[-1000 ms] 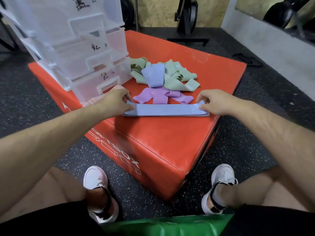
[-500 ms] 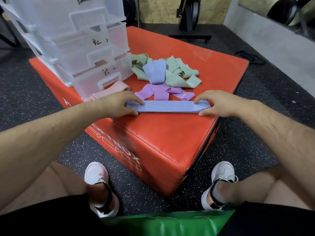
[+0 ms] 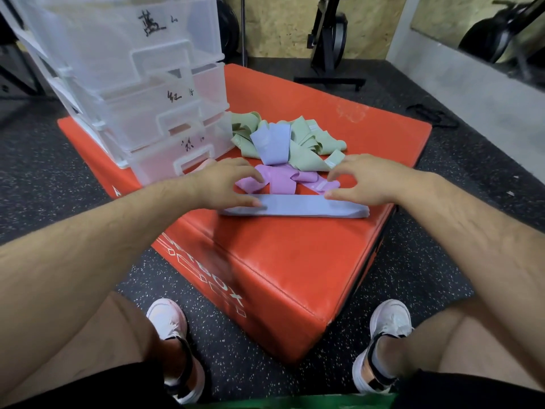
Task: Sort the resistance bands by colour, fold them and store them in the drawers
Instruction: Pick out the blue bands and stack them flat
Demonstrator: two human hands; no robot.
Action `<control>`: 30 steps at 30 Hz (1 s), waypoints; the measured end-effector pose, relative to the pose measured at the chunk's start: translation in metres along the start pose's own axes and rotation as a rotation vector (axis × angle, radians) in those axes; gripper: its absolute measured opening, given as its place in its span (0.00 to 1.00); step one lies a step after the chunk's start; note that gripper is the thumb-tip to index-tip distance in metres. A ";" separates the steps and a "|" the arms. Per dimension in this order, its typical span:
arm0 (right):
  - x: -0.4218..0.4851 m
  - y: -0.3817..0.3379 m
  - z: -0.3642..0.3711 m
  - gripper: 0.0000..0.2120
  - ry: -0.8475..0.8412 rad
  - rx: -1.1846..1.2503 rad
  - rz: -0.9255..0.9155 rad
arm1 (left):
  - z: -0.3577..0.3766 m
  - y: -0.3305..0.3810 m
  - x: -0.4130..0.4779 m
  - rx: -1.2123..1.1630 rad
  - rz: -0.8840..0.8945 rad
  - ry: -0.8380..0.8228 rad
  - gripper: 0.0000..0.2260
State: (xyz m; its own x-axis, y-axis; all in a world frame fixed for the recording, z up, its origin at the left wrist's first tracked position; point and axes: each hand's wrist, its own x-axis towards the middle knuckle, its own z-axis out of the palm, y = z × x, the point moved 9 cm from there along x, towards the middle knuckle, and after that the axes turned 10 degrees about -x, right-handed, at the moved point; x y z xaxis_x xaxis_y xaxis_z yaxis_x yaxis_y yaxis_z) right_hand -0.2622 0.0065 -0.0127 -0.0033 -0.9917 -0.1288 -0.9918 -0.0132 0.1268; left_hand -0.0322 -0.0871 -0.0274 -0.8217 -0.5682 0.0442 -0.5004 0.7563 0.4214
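A light blue band (image 3: pixel 298 206) lies flat and straight near the front of the orange box (image 3: pixel 280 261). My left hand (image 3: pixel 227 184) rests on its left end, thumb laid along the band, fingers loosely bent. My right hand (image 3: pixel 365 178) hovers over the right part, its thumb tip touching the band and its fingers arched above. Behind them lie a purple band (image 3: pixel 277 183), a second blue band (image 3: pixel 272 143) and several green bands (image 3: pixel 306 146) in a heap. A pink band is mostly hidden behind my left hand.
A clear three-drawer unit (image 3: pixel 138 84) with handwritten labels stands at the box's back left, drawers shut. Dark speckled gym floor surrounds the box. My knees and white shoes (image 3: pixel 174 343) are below. A machine stand (image 3: pixel 327 45) is behind.
Both hands slid inward along the blue band from its ends. The right end now lies uncovered, and my right fingers have lifted off it.
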 end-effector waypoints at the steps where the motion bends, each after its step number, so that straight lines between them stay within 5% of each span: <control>1: 0.008 -0.006 -0.010 0.33 0.051 0.020 -0.009 | -0.003 0.002 0.008 0.007 0.008 0.012 0.32; 12: 0.109 -0.034 -0.017 0.17 0.102 0.264 0.073 | -0.007 -0.033 0.097 -0.100 -0.282 0.109 0.23; 19: 0.138 -0.021 -0.007 0.16 0.085 0.572 0.188 | -0.013 -0.044 0.121 -0.541 -0.401 0.225 0.14; 30: 0.129 -0.008 -0.032 0.10 0.349 0.856 0.234 | -0.024 -0.040 0.118 -1.016 -0.437 0.453 0.09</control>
State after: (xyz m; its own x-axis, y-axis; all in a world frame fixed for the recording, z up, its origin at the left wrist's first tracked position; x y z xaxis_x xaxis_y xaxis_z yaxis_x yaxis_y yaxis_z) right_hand -0.2507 -0.1255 0.0013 -0.3125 -0.9414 0.1270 -0.7276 0.1513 -0.6691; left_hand -0.1029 -0.1924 -0.0170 -0.3630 -0.9304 -0.0514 -0.1015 -0.0154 0.9947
